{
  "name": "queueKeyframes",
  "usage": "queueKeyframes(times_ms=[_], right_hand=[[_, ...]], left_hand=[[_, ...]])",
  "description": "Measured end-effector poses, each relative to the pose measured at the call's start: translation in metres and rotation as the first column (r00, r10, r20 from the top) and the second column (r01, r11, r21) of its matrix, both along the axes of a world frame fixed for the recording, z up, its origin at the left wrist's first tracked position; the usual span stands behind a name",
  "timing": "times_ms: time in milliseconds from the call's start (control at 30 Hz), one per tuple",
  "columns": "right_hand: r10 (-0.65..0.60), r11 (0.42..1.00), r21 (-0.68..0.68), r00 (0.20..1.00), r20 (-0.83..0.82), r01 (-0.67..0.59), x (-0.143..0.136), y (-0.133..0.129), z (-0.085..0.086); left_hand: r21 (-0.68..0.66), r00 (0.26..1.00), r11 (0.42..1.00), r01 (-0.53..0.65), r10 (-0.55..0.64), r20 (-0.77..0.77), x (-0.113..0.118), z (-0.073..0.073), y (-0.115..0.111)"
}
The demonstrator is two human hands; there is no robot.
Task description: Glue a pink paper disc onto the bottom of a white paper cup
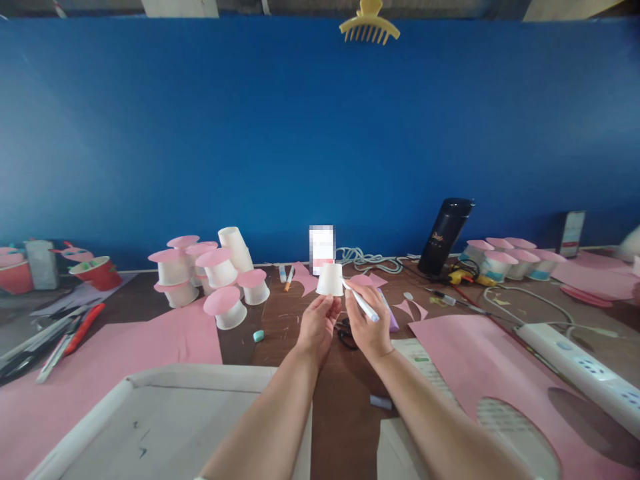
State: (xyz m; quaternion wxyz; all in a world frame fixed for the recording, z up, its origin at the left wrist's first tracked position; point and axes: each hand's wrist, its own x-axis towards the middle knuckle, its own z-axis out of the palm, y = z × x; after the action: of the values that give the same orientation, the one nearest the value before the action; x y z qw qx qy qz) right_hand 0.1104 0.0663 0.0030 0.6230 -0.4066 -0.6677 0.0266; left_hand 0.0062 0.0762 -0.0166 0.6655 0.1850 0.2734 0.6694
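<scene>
White, the upside-down cup [329, 280] is resting in the closed fingertips of the left hand [319, 325], before the blue wall [280, 133]. The right hand [371, 325] is pinching a marker [363, 302] close beside it. At left, pink discs [217, 258] are topping white cups [222, 275]; a red cup [104, 277] is containing something green, too blurred for naming.

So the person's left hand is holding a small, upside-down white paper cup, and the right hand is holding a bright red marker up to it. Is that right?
Not quite: the marker isn't red. The head view shows the left hand holding the small, upside-down white paper cup, and the right hand holding a white marker up to it.
</scene>
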Motion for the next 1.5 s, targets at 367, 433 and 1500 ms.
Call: queueKeyframes(times_ms=[367,433,1500], right_hand=[[0.024,0.999,-0.038,0.999,0.022,-0.023,-0.0008,-0.0010,-0.0010],[0.029,0.999,-0.036,0.999,0.028,-0.028,-0.0010,-0.0009,-0.0019],[0.027,0.998,-0.053,0.998,0.063,-0.024,0.0000,0.0024,-0.0073]], left_hand=[[0.027,1.000,0.999,0.023,-0.023,0.000,0.0005,0.0020,-0.0015],[0.025,1.000,0.999,0.025,-0.025,-0.005,0.0005,0.0037,-0.0023],[0.043,0.990,0.998,0.049,-0.042,-0.137,0.0027,0.0008,-0.0008]])
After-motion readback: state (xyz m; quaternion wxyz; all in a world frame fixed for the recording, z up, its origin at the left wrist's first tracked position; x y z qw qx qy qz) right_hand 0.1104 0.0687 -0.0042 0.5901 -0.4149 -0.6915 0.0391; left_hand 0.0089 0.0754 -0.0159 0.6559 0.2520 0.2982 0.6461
